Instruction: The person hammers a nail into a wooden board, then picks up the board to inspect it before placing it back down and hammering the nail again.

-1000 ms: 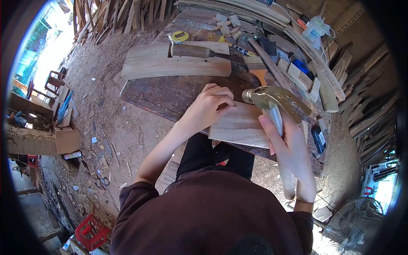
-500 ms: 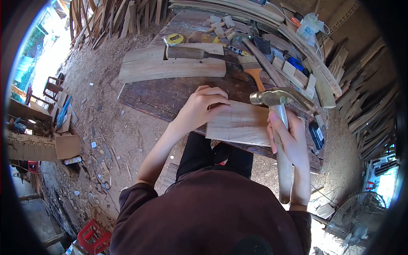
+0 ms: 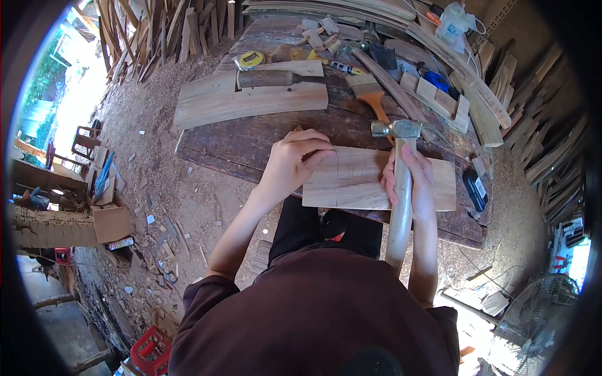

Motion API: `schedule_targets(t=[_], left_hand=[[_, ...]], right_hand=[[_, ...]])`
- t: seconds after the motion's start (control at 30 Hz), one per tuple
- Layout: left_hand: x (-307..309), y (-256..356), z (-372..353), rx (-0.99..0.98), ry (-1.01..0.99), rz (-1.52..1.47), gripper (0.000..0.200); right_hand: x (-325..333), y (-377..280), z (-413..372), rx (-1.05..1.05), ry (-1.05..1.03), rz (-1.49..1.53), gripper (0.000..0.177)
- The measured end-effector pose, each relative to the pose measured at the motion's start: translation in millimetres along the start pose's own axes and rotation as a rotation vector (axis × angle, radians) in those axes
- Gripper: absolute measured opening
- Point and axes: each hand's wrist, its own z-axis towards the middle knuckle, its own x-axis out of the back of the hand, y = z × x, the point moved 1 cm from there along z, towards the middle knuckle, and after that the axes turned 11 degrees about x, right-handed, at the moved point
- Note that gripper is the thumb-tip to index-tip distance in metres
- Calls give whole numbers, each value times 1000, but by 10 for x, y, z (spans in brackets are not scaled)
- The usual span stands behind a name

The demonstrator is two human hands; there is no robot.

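A flat wooden board (image 3: 360,188) with faint pencil marks lies at the near edge of the dark workbench (image 3: 232,147). My left hand (image 3: 293,164) is at the board's upper left corner, its fingers curled together; what they hold, if anything, is too small to make out. In my right hand (image 3: 411,178) is a claw hammer (image 3: 399,216), gripped high on the handle just under the head. The hammer's head is above the board's far edge, and its handle points back toward my body. My right fingers are over the board's right half.
Across the bench lie a second board (image 3: 207,103), a chisel (image 3: 266,78), a tape measure (image 3: 249,59), a brush (image 3: 374,103), a blue tool (image 3: 437,80) and wood offcuts (image 3: 313,39). A black object (image 3: 475,190) is at the right edge. A red stool (image 3: 150,351) stands lower left.
My right hand and the hammer have shifted left over the board, and the hammer has turned slightly. More of the board's right end shows. The whole view has shifted a little.
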Motion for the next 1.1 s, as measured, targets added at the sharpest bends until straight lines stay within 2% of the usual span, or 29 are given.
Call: schedule_targets(t=[0.27,0.33,0.37,0.43,0.47,0.5,0.57,0.73,0.93,1.1], left_hand=[[-46,-68,-30,-67,51,15,7],[-52,-66,-42,11,245,-186,8],[-36,-58,-40,11,238,-185,8],[99,48,-17,226,380,-590,7],[157,22,-6,97,348,-400,7],[174,48,-22,98,353,-398,7],[187,136,-51,44,212,-178,9],[52,-83,-107,105,83,-240,9],[9,-148,-92,180,28,-391,10],[-7,-147,-22,144,-38,-336,10]], right_hand=[[-21,-11,-10,-13,-8,1,35],[-16,-24,-1,-11,0,16,35],[-13,-22,2,-17,-2,21,35],[-14,-6,-24,-27,1,30,35],[-12,-7,-22,-26,1,18,35],[-14,-9,-9,-24,-2,8,35],[-11,-2,-8,-28,-3,13,35],[-24,-6,-22,-35,8,16,35],[-29,2,-20,-28,20,3,34],[-31,10,-15,-23,31,-36,38]])
